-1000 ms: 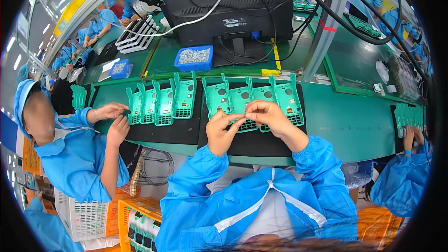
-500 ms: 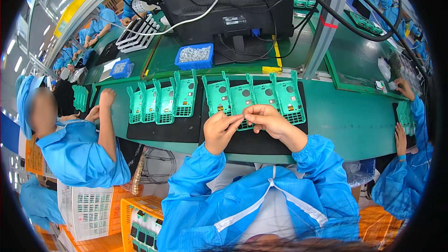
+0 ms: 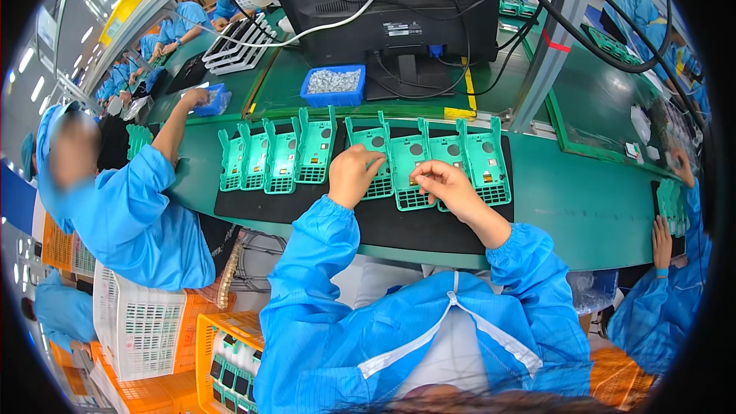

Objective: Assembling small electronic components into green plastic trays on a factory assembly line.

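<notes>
No longer meeting at the fingertips, the left hand (image 3: 353, 176) curls by the leftmost of four green housings (image 3: 478, 162) on the black mat (image 3: 429, 234), the right hand (image 3: 451, 190) by the middle two, fingers bent; whether either grips anything, I cannot tell.

Across the green tabletop (image 3: 567, 218), a black flat-screen monitor (image 3: 399, 8) has its back to us, a white cable (image 3: 337, 25) looping past it. Near its base sits a blue rectangular plastic bin (image 3: 331, 100) heaped with small white pieces (image 3: 333, 81). Over to the right, a grey metal post (image 3: 543, 69) wears a red tape band (image 3: 556, 43). At left, beneath a blue-clad co-worker (image 3: 123, 215), there's a white lattice-sided plastic crate (image 3: 134, 330) and, nearer, an orange plastic crate (image 3: 203, 353).
</notes>
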The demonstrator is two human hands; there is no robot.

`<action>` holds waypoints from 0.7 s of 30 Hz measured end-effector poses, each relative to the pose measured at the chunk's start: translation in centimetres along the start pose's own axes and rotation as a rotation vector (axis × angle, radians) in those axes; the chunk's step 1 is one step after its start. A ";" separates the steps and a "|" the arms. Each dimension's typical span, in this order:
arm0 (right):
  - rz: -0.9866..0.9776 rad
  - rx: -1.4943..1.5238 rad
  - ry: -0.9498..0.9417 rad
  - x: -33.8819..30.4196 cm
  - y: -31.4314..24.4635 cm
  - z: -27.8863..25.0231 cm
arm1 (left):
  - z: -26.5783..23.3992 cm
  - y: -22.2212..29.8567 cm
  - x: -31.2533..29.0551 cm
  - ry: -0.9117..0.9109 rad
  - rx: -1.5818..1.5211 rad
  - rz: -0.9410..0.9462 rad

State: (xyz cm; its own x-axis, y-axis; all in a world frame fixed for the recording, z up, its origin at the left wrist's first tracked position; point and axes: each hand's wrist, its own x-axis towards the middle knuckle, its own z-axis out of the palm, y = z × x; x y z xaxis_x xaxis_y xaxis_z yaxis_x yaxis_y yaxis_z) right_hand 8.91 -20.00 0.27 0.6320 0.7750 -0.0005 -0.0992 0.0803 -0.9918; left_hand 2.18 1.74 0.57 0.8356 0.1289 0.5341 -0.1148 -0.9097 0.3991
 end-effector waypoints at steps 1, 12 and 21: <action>0.001 -0.001 0.005 0.0 0.0 0.0 | 0.1 0.0 0.0 0.000 -0.002 0.000; -0.010 0.012 0.002 0.2 0.0 0.1 | 1.1 0.3 -0.2 0.022 0.108 0.063; -0.012 0.006 0.006 -0.4 -1.3 -0.2 | -0.2 0.9 -0.6 -0.101 0.073 0.229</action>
State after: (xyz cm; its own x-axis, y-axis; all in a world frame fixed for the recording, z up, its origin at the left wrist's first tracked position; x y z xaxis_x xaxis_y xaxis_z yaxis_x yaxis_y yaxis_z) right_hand 8.91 -20.51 1.53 0.6377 0.7702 0.0107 -0.0959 0.0932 -0.9910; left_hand 1.45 0.91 0.72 0.8422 -0.1209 0.5255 -0.2713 -0.9372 0.2193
